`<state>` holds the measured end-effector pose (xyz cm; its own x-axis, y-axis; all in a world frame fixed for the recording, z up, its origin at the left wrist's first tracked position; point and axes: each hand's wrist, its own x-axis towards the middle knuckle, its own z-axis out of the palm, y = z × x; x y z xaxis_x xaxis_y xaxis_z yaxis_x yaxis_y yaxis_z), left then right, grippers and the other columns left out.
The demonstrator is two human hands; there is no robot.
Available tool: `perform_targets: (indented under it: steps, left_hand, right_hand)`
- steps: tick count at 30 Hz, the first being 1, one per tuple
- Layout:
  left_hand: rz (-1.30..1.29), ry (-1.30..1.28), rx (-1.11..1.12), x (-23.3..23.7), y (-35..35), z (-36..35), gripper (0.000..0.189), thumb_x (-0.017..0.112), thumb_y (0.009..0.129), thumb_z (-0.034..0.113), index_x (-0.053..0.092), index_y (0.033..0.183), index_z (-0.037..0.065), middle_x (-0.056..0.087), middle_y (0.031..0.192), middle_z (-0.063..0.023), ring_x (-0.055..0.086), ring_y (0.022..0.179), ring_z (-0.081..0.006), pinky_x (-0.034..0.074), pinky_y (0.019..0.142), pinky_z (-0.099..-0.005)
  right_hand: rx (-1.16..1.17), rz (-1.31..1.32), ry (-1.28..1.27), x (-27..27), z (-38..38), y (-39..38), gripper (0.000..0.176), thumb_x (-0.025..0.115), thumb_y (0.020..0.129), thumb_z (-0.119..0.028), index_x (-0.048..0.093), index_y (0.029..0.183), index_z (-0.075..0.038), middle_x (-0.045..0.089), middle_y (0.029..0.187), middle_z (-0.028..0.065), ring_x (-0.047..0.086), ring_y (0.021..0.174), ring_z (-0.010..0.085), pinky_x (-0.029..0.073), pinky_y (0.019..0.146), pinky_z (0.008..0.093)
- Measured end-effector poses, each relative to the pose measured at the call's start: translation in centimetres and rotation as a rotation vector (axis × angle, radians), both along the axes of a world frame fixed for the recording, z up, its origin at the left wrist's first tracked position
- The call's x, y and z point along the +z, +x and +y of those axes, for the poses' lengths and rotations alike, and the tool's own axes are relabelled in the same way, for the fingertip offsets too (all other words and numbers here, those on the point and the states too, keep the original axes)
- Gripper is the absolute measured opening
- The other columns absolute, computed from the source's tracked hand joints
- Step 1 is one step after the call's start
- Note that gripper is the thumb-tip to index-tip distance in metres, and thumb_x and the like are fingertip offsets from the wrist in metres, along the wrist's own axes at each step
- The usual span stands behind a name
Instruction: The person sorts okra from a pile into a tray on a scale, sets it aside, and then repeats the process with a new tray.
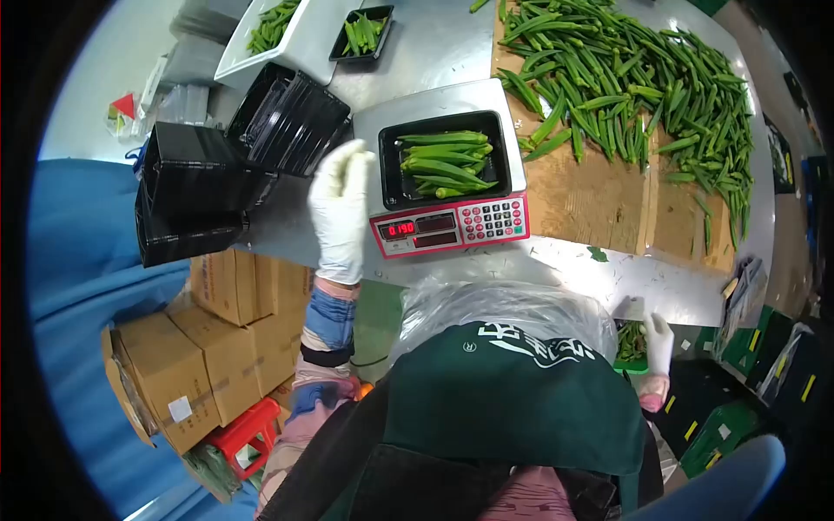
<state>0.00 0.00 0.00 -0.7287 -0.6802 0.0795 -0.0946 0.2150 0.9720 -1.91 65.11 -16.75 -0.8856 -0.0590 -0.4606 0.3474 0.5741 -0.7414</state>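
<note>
A black tray (pixel 388 193) with several green okra pods (pixel 446 161) lies on the platform of a red and white scale (pixel 486 223), whose red display reads 0.190. My left hand (pixel 340 208), in a white glove, is raised just left of the scale. Its fingers point up and are bent close together, and I cannot make out anything in them. Low on the right, beyond the table's front edge, is my right hand (pixel 658 341), also gloved. It hangs near a green container (pixel 637 366) with okra bits; its fingers are partly blurred.
Loose okra (pixel 608 78) is heaped on a wooden board (pixel 591 204) at the right. Stacked black trays (pixel 291 122) stand at the left, below a white bin (pixel 233 65). A small filled tray (pixel 389 43) is behind the scale. Cardboard boxes (pixel 174 373) and a red stool (pixel 246 430) are lower left.
</note>
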Motion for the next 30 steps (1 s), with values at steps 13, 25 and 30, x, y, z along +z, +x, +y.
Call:
perform_targets:
  steps: [13,25,30]
  left_hand:
    - [-0.329,-0.998,-0.385,-3.4,-0.8,1.4,0.037,0.077,0.083,0.02,0.071,0.118,0.01,0.064,0.092,-0.0087,0.059,0.092,-0.0295,0.048,0.082,-0.0422]
    - [-0.32,-1.003,-0.449,-3.7,-3.6,1.0,0.032,0.084,0.071,0.018,0.069,0.099,0.012,0.065,0.082,-0.003,0.062,0.086,-0.0263,0.044,0.088,-0.042]
    - [-0.258,-0.877,-0.305,-0.6,-3.6,0.0,0.038,0.08,0.081,0.015,0.068,0.117,0.007,0.064,0.086,-0.0039,0.06,0.082,-0.0206,0.05,0.077,-0.0358]
  right_hand:
    - [0.013,0.213,0.069,0.9,-13.9,-2.9,0.034,0.067,0.098,-0.014,0.064,0.127,0.004,0.073,0.109,0.0151,0.07,0.097,0.0196,0.055,0.087,0.032]
    - [0.086,0.333,0.073,3.5,-17.0,-3.7,0.034,0.067,0.098,-0.014,0.065,0.127,0.002,0.073,0.114,0.0165,0.069,0.102,0.0221,0.054,0.091,0.0332]
    - [0.056,0.335,0.042,4.5,-16.7,-3.9,0.035,0.067,0.098,-0.014,0.064,0.129,0.001,0.072,0.115,0.0152,0.069,0.102,0.0212,0.053,0.091,0.033]
